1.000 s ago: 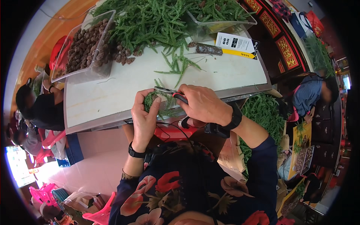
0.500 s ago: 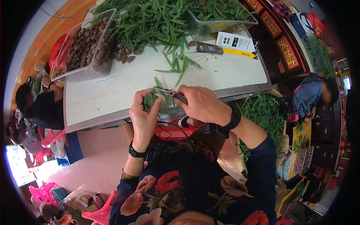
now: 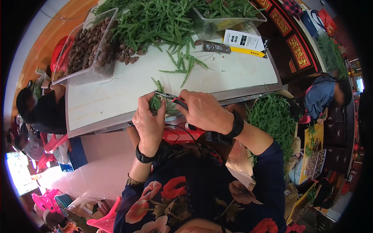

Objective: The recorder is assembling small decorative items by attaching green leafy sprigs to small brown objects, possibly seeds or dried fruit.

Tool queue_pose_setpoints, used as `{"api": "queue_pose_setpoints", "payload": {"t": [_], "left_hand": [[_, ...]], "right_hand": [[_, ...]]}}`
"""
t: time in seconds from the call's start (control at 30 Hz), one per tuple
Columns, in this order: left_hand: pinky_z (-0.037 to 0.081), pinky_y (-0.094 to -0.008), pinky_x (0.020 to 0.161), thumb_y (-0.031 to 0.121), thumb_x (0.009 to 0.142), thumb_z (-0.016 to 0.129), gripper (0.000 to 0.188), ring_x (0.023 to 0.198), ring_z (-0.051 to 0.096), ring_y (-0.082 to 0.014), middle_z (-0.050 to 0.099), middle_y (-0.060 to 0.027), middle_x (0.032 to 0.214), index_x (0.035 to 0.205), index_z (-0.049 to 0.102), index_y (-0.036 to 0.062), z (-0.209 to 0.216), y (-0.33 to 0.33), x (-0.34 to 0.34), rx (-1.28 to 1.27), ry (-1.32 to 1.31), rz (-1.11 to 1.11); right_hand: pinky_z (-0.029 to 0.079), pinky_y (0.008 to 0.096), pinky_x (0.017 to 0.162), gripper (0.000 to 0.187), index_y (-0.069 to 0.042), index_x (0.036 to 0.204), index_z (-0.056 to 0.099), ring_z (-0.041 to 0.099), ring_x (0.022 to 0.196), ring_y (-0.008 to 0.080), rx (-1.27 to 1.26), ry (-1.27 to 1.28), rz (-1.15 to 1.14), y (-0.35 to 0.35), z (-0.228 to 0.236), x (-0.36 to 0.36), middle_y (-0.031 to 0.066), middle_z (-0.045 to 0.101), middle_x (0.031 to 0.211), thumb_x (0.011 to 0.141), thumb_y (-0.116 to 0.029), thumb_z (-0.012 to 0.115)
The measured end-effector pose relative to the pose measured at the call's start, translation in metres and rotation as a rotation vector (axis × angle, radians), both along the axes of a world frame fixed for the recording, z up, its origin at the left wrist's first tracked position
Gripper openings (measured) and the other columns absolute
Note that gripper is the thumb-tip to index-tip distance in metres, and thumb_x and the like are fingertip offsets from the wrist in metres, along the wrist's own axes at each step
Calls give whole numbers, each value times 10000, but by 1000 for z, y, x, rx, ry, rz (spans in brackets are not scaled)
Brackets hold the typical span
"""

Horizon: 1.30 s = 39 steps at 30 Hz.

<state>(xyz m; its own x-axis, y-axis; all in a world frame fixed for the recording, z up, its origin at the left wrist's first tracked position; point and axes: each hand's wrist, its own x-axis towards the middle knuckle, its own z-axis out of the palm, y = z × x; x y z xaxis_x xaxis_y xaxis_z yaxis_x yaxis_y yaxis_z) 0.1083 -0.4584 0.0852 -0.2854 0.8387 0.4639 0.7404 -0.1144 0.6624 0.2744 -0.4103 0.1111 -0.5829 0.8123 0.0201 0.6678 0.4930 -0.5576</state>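
Near the table's front edge, my left hand (image 3: 149, 122) pinches a small bunch of green artificial pine sprigs (image 3: 156, 103) between thumb and fingers. Wrapped round the red and black handles of a pair of pliers (image 3: 180, 101), my right hand (image 3: 204, 110) holds their metal jaws against the top of the bunch, by my left fingertips. Just what the jaws grip is too small to make out. Beyond my hands, a loose green sprig (image 3: 185, 64) lies on the white tabletop (image 3: 128, 89).
A clear bin of brown pine cones (image 3: 87, 46) stands at the back left, beside a heap of green sprigs (image 3: 155, 23). Another clear bin (image 3: 229, 24), a dark wrapped roll (image 3: 216, 47) and a yellow-edged card (image 3: 248, 44) are at right. More greenery (image 3: 272, 120) lies below the table's right side.
Both hands have shifted slightly to the left with the sprigs and the pliers. The plier jaws still meet the bunch near my left fingertips.
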Motion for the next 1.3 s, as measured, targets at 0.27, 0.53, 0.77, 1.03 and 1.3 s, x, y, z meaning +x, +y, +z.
{"api": "queue_pose_setpoints", "payload": {"t": [0.27, 0.53, 0.77, 1.03, 1.3], "left_hand": [[480, -270, 595, 90, 786, 759, 296, 624, 595, -126, 654, -88, 766, 1010, 585, 6, 3, 0, -3, -169, -332, -76], [478, -207, 678, 36, 834, 709, 241, 756, 574, -65, 640, -8, 832, 1045, 599, -3, 9, 1, -4, -187, -529, -159], [469, -212, 672, 51, 841, 692, 246, 734, 536, -49, 635, -10, 825, 1057, 604, -28, 6, 1, -5, -257, -708, -222], [469, -205, 693, 30, 853, 665, 221, 757, 541, -47, 630, 0, 840, 1055, 601, -35, 4, 3, -3, -280, -773, -245], [481, -205, 710, 17, 861, 642, 201, 781, 566, -54, 640, -7, 869, 1052, 599, -32, 6, 5, -1, -319, -804, -272]], "right_hand": [[508, 455, 615, 286, 22, 870, 537, 637, 686, 385, 65, -10, -18, 2, -8, 7, 191, 623, 720, 864, -245, 639], [492, 448, 675, 280, 0, 953, 539, 620, 759, 389, 75, 62, -23, 6, -1, 10, 186, 633, 814, 863, -235, 662], [490, 438, 692, 293, 8, 984, 528, 613, 787, 380, 72, 0, -8, 9, 1, 12, 179, 623, 845, 826, -185, 680], [485, 447, 700, 309, 16, 1013, 527, 608, 809, 384, 85, 51, 32, 13, 1, 17, 184, 617, 863, 800, -147, 681], [483, 453, 698, 306, 20, 1006, 526, 607, 816, 387, 57, 44, 33, 17, 0, 18, 185, 619, 866, 793, -134, 682]]}}
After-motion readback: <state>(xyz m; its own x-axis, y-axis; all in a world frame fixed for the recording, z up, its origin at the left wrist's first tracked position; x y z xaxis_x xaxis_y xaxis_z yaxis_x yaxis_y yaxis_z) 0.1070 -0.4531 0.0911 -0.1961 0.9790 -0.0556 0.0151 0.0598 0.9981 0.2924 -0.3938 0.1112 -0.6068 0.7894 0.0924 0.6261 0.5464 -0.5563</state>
